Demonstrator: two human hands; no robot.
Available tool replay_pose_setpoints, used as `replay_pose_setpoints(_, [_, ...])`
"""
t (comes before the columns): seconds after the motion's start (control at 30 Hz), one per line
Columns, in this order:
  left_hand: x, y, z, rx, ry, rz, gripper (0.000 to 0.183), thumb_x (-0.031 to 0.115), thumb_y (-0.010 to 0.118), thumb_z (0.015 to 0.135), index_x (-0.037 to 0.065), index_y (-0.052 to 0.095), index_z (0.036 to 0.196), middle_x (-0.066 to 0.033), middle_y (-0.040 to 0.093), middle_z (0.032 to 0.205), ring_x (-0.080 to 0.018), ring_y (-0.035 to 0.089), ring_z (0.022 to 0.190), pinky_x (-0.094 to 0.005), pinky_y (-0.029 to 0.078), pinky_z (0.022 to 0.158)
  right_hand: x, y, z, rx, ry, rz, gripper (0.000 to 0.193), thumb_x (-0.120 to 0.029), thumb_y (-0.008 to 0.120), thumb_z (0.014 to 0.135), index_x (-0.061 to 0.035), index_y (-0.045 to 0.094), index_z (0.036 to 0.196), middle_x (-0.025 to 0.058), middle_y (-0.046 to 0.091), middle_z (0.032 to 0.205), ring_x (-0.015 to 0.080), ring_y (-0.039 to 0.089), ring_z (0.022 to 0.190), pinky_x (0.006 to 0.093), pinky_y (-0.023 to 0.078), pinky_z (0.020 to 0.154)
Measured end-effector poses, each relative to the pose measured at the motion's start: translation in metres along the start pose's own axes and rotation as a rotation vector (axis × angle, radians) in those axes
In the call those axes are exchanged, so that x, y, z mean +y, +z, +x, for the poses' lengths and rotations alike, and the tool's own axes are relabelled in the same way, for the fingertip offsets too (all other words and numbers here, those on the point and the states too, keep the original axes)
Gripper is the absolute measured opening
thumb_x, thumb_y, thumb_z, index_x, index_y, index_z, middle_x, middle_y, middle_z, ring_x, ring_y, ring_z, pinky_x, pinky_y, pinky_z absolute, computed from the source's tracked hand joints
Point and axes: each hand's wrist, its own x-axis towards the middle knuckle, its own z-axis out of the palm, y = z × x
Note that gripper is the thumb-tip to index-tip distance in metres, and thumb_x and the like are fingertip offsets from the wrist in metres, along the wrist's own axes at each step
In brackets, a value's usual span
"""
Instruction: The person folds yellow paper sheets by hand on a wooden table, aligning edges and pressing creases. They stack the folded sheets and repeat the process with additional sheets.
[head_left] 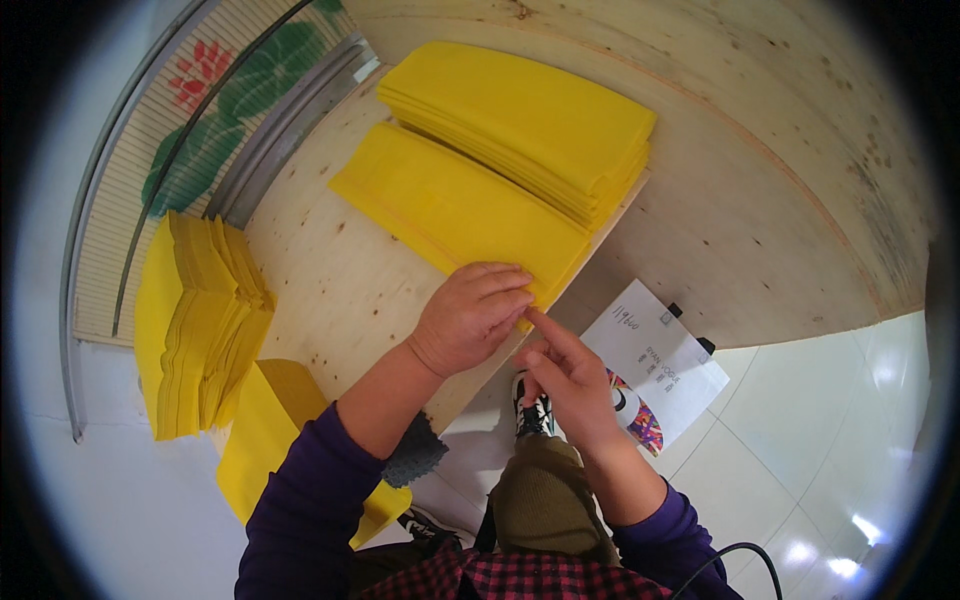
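A folded length of yellow cloth (440,195) lies slantwise on the wooden table, its near end at the table's right edge. My left hand (474,318) rests on that near end, fingers close together and laid over the cloth; its thumb is hidden. From the right comes my right hand (572,375), index finger stretched out to the cloth's corner beside my left fingertips. Its thumb stands apart from the index finger and the other fingers are curled. Just behind lies a thicker stack of folded yellow cloth (525,110), parallel to the first.
At the table's left edge stands a bundle of yellow folded cloth (190,325), with another yellow piece (265,430) hanging nearer me. A dark grey scrap (415,455) sits by my left forearm. A white printed sheet with black clips (650,360) is right of the table (330,270), above tiled floor.
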Motion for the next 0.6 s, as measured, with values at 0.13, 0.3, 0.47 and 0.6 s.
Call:
replay_pose_setpoints(0.13, [0.001, 0.002, -0.003, -0.019, -0.009, 0.026, 0.019, 0.004, 0.07, 0.074, 0.005, 0.066, 0.093, -0.0115, 0.066, 0.105, -0.0321, 0.062, 0.101, -0.0407, 0.051, 0.088, 0.008, -0.018, -0.01, 0.055, 0.007, -0.015, 0.034, -0.006, 0.052, 0.096, 0.0014, 0.054, 0.128, 0.0063, 0.061, 0.084, 0.0096, 0.055, 0.061, 0.0233, 0.048, 0.056])
replay_pose_setpoints(0.3, [0.001, 0.0, -0.006, -0.058, -0.002, 0.044, 0.023, 0.003, 0.072, 0.073, 0.004, 0.068, 0.095, -0.0116, 0.066, 0.111, -0.0312, 0.061, 0.105, -0.0402, 0.05, 0.091, 0.016, -0.035, -0.009, 0.151, -0.035, -0.036, 0.027, -0.007, 0.052, 0.097, 0.0009, 0.057, 0.122, 0.0062, 0.062, 0.086, 0.0097, 0.056, 0.065, 0.0229, 0.048, 0.059])
replay_pose_setpoints(0.47, [0.001, 0.002, -0.005, -0.025, 0.002, 0.025, 0.02, 0.007, 0.071, 0.076, 0.005, 0.067, 0.095, -0.0124, 0.065, 0.109, -0.0325, 0.061, 0.103, -0.0422, 0.049, 0.091, 0.008, -0.029, 0.006, 0.273, -0.444, -0.353, 0.023, -0.008, 0.055, 0.095, 0.0009, 0.06, 0.116, 0.0111, 0.064, 0.099, 0.0179, 0.061, 0.087, 0.03, 0.05, 0.079])
replay_pose_setpoints(0.6, [0.004, 0.001, -0.006, -0.021, -0.004, -0.001, 0.023, 0.009, 0.072, 0.076, 0.004, 0.066, 0.098, -0.0135, 0.063, 0.113, -0.0326, 0.06, 0.107, -0.0439, 0.048, 0.095, -0.017, -0.022, 0.025, 0.147, -0.822, -0.749, 0.028, -0.008, 0.06, 0.089, 0.0009, 0.06, 0.115, 0.0173, 0.061, 0.112, 0.0299, 0.057, 0.102, 0.0391, 0.044, 0.093])
